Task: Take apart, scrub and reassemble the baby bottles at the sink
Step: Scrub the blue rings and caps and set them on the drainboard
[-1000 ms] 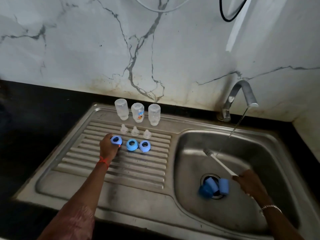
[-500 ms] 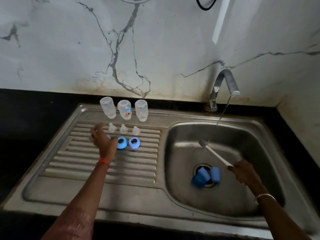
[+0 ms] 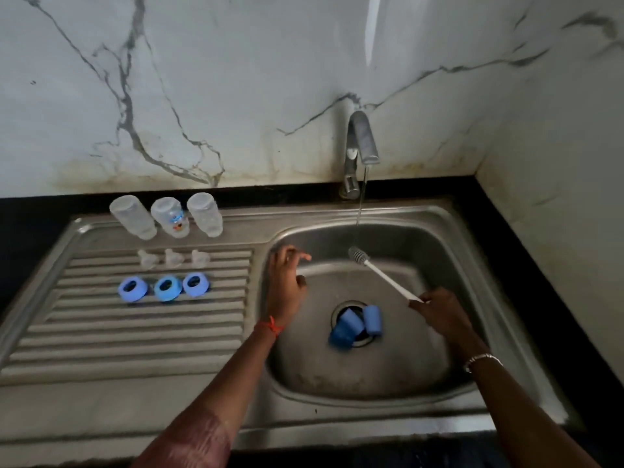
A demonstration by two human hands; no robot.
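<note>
Brush (image 3: pixel 385 277) in right grip (image 3: pixel 442 310) (bristle end away, below tap (image 3: pixel 362 140))

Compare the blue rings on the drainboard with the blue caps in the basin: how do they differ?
The blue rings sit in a tidy row on the ribbed drainboard; the blue caps lie heaped over the drain. The rings are low with open centres; the caps are taller, tipped cups. Both sets are blue, and neither is held.

No legible text or labels.
</note>
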